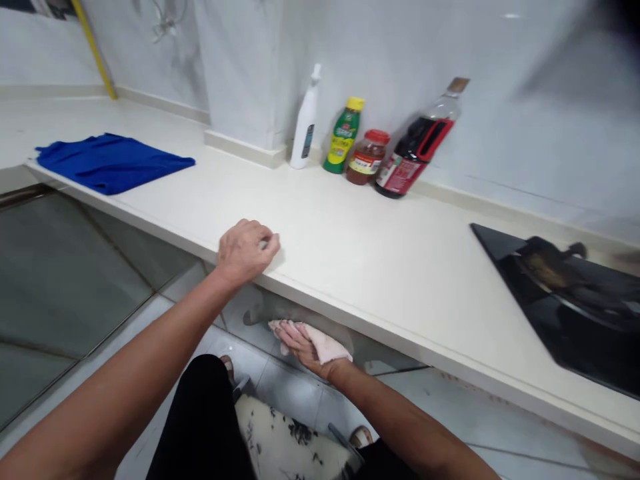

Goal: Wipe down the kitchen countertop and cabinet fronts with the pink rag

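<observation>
My left hand [246, 248] rests on the front edge of the white countertop [340, 247], its fingers curled in, with no object visible in them. Lower down, my right hand [303, 343] presses a pale pink cloth [327, 343] against the cabinet front just under the counter edge. Part of the cloth folds out past the hand towards the wrist. The cabinet surface right behind the cloth is hidden.
A blue cloth [107, 163] lies on the counter at left. Along the wall stand a white bottle [303, 127], a green bottle [343, 137], a red-lidded jar [368, 159] and a large dark sauce bottle [417, 143]. A black stove [575, 300] is at right.
</observation>
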Demonstrator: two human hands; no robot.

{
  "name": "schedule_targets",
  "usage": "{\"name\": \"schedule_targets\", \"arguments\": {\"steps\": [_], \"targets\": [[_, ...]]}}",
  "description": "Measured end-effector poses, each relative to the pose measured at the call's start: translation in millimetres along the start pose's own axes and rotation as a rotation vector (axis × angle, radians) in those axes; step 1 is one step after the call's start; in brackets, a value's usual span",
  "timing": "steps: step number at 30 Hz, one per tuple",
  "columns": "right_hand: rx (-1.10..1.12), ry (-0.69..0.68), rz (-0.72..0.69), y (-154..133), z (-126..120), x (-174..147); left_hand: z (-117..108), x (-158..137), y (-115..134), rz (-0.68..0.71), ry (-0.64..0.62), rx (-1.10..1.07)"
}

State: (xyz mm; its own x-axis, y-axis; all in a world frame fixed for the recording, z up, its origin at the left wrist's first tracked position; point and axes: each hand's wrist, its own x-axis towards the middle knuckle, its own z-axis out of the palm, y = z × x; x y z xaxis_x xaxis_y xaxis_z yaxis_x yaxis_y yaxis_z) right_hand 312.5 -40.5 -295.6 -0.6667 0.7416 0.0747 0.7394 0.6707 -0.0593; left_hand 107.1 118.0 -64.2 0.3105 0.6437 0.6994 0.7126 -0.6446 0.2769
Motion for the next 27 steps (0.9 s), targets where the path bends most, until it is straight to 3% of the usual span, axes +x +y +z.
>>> {"name": "schedule_targets", "arguments": {"steps": [3, 7, 10, 13, 15, 17, 20, 23, 25, 27], "targets": [[0.012, 0.012, 0.028, 9, 8, -43, -3, 4, 1, -0.028, -0.027, 0.017], [-0.014, 0.068, 0.161, 13, -15, -132, -12, 8, 6, -0.038, -0.111, 0.055], [-0.025, 0.067, 0.332, 15, -42, -203, -21, 13, 12, -0.003, -0.211, 0.108], [-0.046, 0.096, 0.561, 18, -52, -270, -25, 15, 24, 0.105, -0.348, 0.094], [-0.13, 0.229, 0.701, 18, -46, -305, -22, 12, 41, 0.216, -0.447, 0.049], [-0.253, 0.456, 0.888, 14, -35, -327, -15, 8, 67, 0.345, -0.52, -0.002], [-0.371, 0.899, 1.266, 7, -17, -323, -3, 3, 121, 0.527, -0.579, -0.067], [-0.294, 1.343, 1.595, 3, -10, -283, 8, 2, 179, 0.73, -0.622, -0.115], [-0.222, 1.481, 1.659, -1, -10, -250, 18, 2, 211, 0.883, -0.639, -0.13], [-0.19, 1.484, 1.626, -8, -14, -220, 28, 3, 232, 1.021, -0.65, -0.114]]}}
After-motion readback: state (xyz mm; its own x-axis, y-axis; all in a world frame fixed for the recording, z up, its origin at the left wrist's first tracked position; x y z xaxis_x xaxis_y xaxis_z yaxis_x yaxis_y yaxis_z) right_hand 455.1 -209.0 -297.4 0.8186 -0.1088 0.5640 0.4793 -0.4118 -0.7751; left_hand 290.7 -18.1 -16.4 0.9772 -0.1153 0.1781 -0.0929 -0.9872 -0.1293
